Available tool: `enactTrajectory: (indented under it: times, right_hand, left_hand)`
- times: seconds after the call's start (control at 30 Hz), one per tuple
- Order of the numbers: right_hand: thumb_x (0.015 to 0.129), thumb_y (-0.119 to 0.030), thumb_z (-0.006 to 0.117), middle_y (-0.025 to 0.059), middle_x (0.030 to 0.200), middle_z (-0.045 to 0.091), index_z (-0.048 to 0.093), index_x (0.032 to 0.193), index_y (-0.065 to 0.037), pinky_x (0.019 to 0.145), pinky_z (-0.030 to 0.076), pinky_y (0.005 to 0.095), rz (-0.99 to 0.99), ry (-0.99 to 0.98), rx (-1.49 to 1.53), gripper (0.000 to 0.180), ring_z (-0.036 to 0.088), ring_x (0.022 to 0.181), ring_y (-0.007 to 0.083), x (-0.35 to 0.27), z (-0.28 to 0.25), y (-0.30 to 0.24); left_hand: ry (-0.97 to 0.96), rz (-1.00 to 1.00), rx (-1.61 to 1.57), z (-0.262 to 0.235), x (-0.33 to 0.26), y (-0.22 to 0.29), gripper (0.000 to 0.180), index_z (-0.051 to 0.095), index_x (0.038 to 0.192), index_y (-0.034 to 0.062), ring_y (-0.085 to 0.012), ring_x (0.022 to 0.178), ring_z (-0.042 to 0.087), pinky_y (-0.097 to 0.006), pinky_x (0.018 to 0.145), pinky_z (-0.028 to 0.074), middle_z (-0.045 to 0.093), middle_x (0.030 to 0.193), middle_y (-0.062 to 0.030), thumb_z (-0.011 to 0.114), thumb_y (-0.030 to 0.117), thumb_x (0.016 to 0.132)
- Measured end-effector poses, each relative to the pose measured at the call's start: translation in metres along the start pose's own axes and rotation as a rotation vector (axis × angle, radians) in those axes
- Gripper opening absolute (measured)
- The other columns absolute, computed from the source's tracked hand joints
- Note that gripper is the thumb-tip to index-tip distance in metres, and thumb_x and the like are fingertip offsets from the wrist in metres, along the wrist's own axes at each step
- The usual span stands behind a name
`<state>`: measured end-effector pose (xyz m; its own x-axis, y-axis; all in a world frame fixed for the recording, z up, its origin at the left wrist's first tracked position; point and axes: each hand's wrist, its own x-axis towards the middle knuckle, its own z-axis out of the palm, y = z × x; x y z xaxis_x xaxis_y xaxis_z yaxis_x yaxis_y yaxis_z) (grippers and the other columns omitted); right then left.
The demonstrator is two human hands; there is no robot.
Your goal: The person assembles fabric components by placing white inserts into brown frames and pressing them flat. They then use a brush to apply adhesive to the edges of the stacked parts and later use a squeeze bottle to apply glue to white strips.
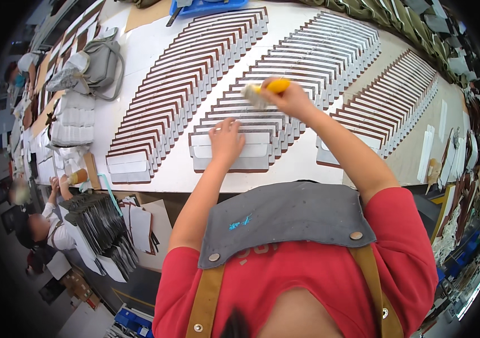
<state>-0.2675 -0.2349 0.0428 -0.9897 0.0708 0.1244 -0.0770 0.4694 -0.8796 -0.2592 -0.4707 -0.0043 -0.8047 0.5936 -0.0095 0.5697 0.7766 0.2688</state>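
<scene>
My right hand [295, 102] is closed around the yellow handle of a flat brush [278, 85]. The brush's pale bristles point left over the middle row of overlapping panels [231, 151], a little blurred; whether they touch is hard to tell. The panels are white-faced with dark brown edges, fanned out like shingles. On the near part of this row lies my left hand [227, 141], fingers apart, a ring on one of them. To either side run a similar left row [164, 100] and a shorter right row [389, 107].
A blue tray [209, 7] stands at the table's far edge. Left are a grey bag [102, 65] and white stacks [72, 119]. Olive fabric [398, 22] lines the far right. Another person [54, 222] works at lower left, beside dark stacked pieces [102, 228].
</scene>
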Motion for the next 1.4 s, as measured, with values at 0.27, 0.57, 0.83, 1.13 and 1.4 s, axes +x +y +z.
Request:
enactTrajectory:
  times: [0.27,0.57,0.83,1.13,1.4]
  right_hand:
    - [0.08,-0.026,0.061,0.0095,0.069,0.062,0.06,0.082,-0.014,0.056,0.048,0.0364,-0.153,0.064,-0.366,0.013,0.06,0.062,0.0292,0.03,-0.008,0.01]
    - [0.081,-0.034,0.058,0.0089,0.079,0.063,0.06,0.089,-0.011,0.062,0.048,0.0396,-0.035,-0.143,-0.351,0.024,0.061,0.066,0.0298,0.052,0.016,0.005]
    - [0.083,-0.034,0.055,0.0104,0.079,0.063,0.06,0.089,-0.012,0.064,0.048,0.0412,0.016,0.088,-0.288,0.024,0.061,0.07,0.0317,0.076,0.032,-0.006]
    - [0.085,-0.025,0.051,0.0111,0.075,0.062,0.057,0.087,-0.01,0.06,0.047,0.0421,-0.086,0.23,-0.596,0.017,0.06,0.066,0.0315,0.098,-0.006,0.013]
    - [0.084,-0.035,0.057,0.0081,0.071,0.062,0.061,0.087,-0.013,0.058,0.046,0.0373,0.144,-0.123,-0.263,0.023,0.06,0.063,0.0265,-0.018,-0.027,0.018]
  left_hand:
    - [-0.072,0.015,0.092,0.009,0.014,0.012,0.039,0.055,0.107,0.0109,-0.021,0.1,0.051,-0.04,0.084,0.035,0.053,0.11,-0.0026,0.064,0.019,0.07]
    - [-0.102,-0.001,0.108,0.012,0.018,0.012,0.04,0.055,0.107,0.0108,-0.0249,0.098,0.053,-0.039,0.082,0.04,0.052,0.113,-0.0037,0.065,0.019,0.069]
    - [-0.08,-0.007,0.092,0.015,0.018,0.015,0.042,0.055,0.107,0.0077,-0.029,0.094,0.055,-0.04,0.08,0.042,0.051,0.116,-0.005,0.064,0.016,0.067]
    - [-0.065,0.015,0.102,0.015,0.023,0.016,0.043,0.056,0.107,0.0078,-0.0296,0.093,0.054,-0.041,0.078,0.042,0.052,0.117,-0.005,0.063,0.015,0.066]
    - [-0.043,0.0,0.097,0.013,0.018,0.017,0.039,0.057,0.104,0.0089,-0.0281,0.097,0.052,-0.041,0.081,0.037,0.052,0.115,-0.0067,0.062,0.012,0.065]
